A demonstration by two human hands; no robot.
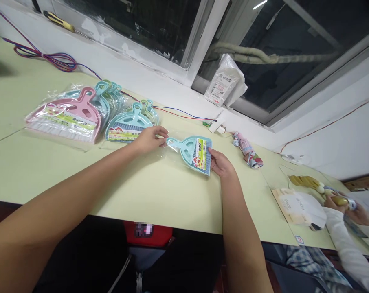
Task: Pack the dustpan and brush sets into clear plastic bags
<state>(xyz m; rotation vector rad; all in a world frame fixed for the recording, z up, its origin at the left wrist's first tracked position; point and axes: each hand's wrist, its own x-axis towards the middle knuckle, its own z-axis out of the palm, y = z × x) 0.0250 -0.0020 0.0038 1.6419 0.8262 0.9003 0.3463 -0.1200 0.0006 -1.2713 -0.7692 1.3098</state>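
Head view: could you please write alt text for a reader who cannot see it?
Left hand and right hand hold a wrapped blue dustpan set over a pale table. More wrapped sets, pink and blue, lie to the left; at far right, a co-worker's hands hold a gold object.

Work area, probably a workshop or packing room, arranged along a long pale table (178, 203). Against its back edge, below the windows (160, 28), stand bagged dustpan sets (77, 118) in pink and turquoise. On the ledge behind the table lies a screwdriver (59, 21); bundled wires (60, 62) lie at the table's far left, and a socket (217, 127) sits at its back edge. At the table's right end, a second person's hands (340, 203) hold an object beside an open white package (300, 207).
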